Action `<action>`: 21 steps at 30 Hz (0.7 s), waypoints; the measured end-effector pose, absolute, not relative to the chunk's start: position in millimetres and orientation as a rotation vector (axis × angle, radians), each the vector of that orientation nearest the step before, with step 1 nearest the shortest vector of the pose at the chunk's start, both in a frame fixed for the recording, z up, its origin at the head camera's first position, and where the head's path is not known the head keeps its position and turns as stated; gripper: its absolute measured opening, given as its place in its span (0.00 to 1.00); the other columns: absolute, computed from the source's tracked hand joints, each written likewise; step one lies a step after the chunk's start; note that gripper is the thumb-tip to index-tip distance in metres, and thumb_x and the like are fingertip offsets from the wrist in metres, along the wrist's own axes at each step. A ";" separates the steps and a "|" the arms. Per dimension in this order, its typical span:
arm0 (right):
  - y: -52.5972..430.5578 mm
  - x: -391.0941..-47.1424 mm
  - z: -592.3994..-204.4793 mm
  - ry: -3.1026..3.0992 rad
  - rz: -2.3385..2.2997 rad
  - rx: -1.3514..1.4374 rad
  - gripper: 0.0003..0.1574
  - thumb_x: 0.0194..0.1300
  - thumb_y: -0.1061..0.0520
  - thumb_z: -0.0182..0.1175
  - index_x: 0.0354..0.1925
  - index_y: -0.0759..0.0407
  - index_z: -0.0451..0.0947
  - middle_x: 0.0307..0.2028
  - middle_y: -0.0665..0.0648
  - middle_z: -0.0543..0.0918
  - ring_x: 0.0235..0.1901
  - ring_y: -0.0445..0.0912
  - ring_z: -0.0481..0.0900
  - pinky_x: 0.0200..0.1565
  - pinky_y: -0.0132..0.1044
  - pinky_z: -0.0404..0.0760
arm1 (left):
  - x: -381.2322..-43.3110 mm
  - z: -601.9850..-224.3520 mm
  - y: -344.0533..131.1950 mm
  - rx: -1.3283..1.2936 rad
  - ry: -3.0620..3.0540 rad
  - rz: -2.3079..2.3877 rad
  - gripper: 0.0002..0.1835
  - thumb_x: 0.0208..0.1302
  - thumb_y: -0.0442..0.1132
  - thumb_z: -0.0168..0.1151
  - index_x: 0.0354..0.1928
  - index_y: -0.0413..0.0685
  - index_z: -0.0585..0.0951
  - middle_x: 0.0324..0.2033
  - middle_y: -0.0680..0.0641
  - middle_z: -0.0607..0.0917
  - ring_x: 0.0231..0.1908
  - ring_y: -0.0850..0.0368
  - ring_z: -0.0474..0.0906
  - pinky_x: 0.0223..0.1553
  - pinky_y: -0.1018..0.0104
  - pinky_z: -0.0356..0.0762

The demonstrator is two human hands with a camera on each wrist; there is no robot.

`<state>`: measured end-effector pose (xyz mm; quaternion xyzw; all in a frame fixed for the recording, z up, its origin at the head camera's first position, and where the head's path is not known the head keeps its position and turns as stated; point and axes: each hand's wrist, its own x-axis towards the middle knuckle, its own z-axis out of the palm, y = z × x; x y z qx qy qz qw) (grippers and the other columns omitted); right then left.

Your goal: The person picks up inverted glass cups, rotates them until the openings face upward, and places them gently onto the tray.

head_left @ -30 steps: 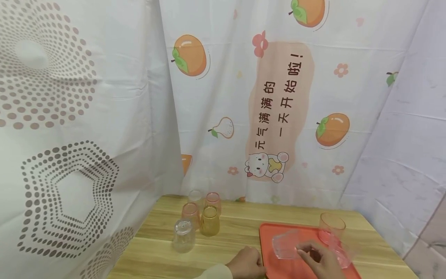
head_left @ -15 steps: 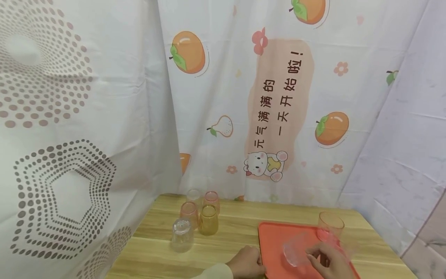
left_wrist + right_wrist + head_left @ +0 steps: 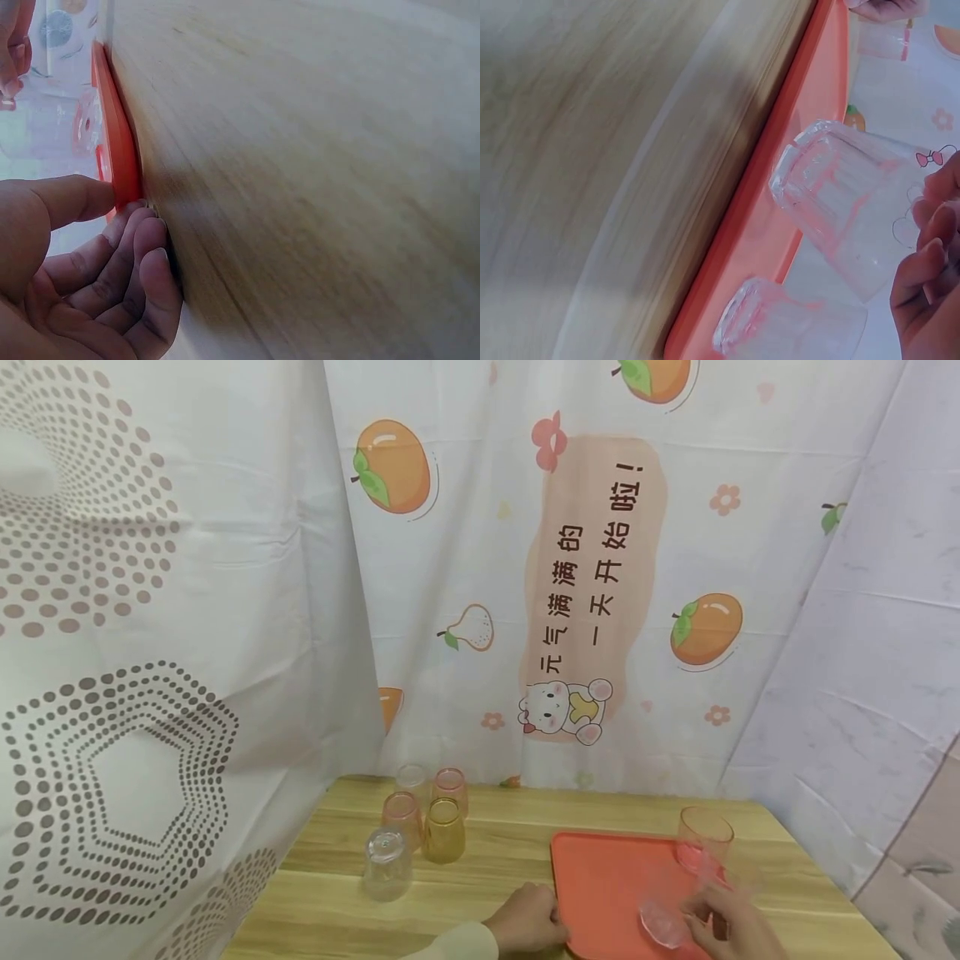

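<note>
In the head view my right hand (image 3: 731, 927) holds a clear drinking glass (image 3: 663, 922) by its rim end over the red tray (image 3: 600, 877). The right wrist view shows this glass (image 3: 847, 195) tilted, its thick base toward the tray and my curled fingers (image 3: 930, 255) at the rim. A second clear glass (image 3: 780, 322) stands in the tray beside it. My left hand (image 3: 528, 918) grips the tray's near left edge. Seen from the left wrist, the thumb (image 3: 82, 199) lies on the red rim (image 3: 120, 142) and curled fingers tuck beneath it.
A pinkish-orange glass (image 3: 705, 839) stands upright at the tray's far right. On the wooden table (image 3: 495, 835) at left, several upturned glasses cluster, among them a yellow one (image 3: 444, 831) and a clear one (image 3: 387, 864). Printed curtains (image 3: 465, 693) hang behind and at the sides.
My right hand has moved right and slightly nearer with the clear glass, whose base has swung downward from a sideways tilt. The left hand keeps its grip on the tray.
</note>
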<state>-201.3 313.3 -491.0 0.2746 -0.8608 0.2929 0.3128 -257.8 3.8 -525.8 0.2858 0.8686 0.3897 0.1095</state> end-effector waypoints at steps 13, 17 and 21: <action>328.1 -194.6 -490.1 -2.331 0.644 0.703 0.27 0.35 0.71 0.72 0.27 0.41 0.77 0.25 0.33 0.66 0.20 0.28 0.60 0.20 0.20 0.59 | -257.3 -523.6 4.0 0.874 2.598 1.118 0.25 0.49 0.35 0.63 0.05 0.52 0.59 0.04 0.61 0.52 0.08 0.67 0.42 0.10 0.74 0.43; 331.9 -193.3 -488.8 -2.364 0.630 0.720 0.25 0.39 0.69 0.72 0.28 0.41 0.78 0.26 0.32 0.67 0.20 0.27 0.60 0.20 0.23 0.60 | -255.8 -521.8 3.1 0.855 2.565 1.145 0.25 0.50 0.35 0.63 0.05 0.52 0.60 0.03 0.61 0.52 0.08 0.67 0.43 0.10 0.74 0.43; 334.6 -192.8 -488.8 -2.353 0.584 0.724 0.24 0.39 0.68 0.73 0.28 0.41 0.77 0.27 0.32 0.66 0.21 0.27 0.59 0.20 0.21 0.58 | -255.2 -521.0 2.8 0.869 2.588 1.132 0.25 0.50 0.35 0.63 0.05 0.53 0.60 0.03 0.62 0.53 0.07 0.68 0.43 0.10 0.74 0.43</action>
